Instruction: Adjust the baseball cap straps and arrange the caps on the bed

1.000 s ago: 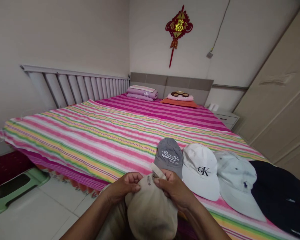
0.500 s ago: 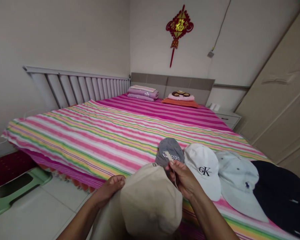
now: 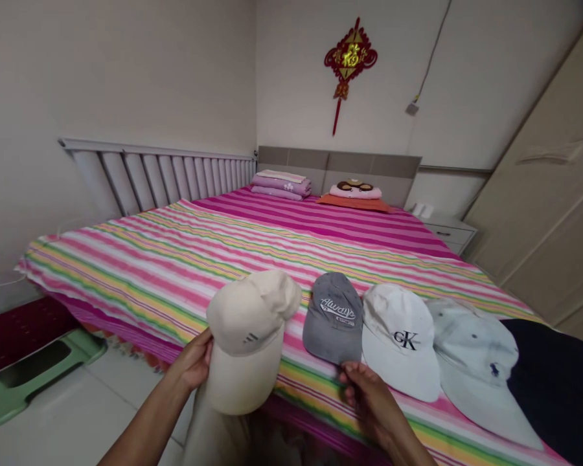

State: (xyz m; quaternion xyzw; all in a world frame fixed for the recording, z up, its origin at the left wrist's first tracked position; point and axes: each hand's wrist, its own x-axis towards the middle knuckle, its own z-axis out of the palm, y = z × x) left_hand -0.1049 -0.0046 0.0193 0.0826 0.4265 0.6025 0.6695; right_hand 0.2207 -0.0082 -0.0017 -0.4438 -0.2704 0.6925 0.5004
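A beige baseball cap [image 3: 245,372] with a small dark striped logo is held by its left side in my left hand [image 3: 197,362], front towards me and brim down. The fingers of that hand are closed on the cap's edge, above the near side of the bed. My right hand [image 3: 369,391] is at the lower brim edge of a grey cap [image 3: 335,317] with white lettering, thumb and fingers pinched there. Right of it lie a white cap [image 3: 401,346] with dark letters, a pale cap [image 3: 476,362] with a small dark emblem, and a black cap [image 3: 558,382].
The caps lie in a row on a striped bedspread [image 3: 140,259]. Folded bedding [image 3: 282,186] and a pink pillow [image 3: 354,191] are by the headboard [image 3: 388,173]. A green stool [image 3: 34,382] stands on the floor at left; a nightstand [image 3: 447,230] is at right.
The beige cap has turned so its front and brim face me, and has moved up and left. My right hand has let go of its strap and moved down to the grey cap's brim.
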